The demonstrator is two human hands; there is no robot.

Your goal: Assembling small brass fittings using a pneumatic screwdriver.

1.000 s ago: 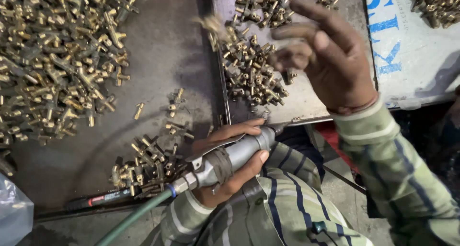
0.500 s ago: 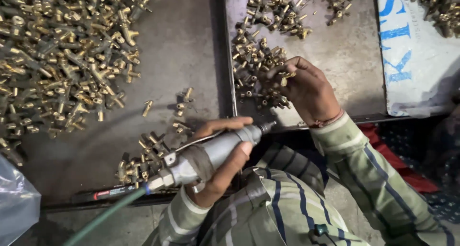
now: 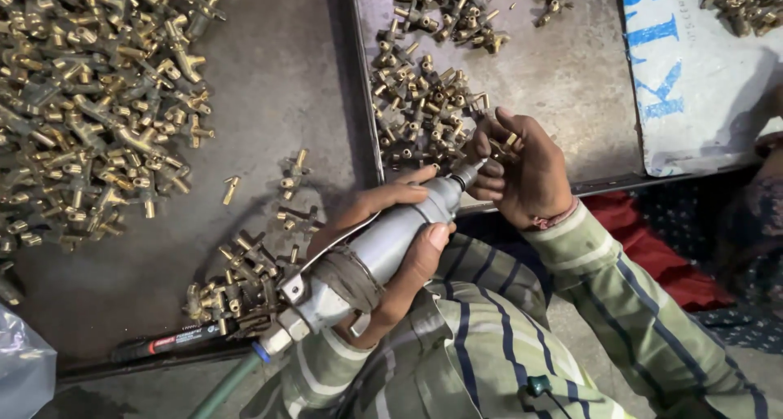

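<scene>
Metal trays [image 3: 571, 84] fill the top of the frame, dull grey, scuffed. Big heap of brass fittings [image 3: 90, 101] upper left, smaller heaps top centre and lower left; we'd call them hard, dense, knobbly w/ threaded ends. Centre frame, our left hand [image 3: 383, 256] is wrapped round the air tool [image 3: 383, 243], a smooth grey cylinder w/ green hose [image 3: 224, 386] at its rear. We judge it heavyish, rigid, best held mid-barrel. Right hand [image 3: 522, 170], touching the tool's tip, pinches one small fitting [image 3: 510, 140]: light, slippery, easily dropped, so grip by its body.
</scene>
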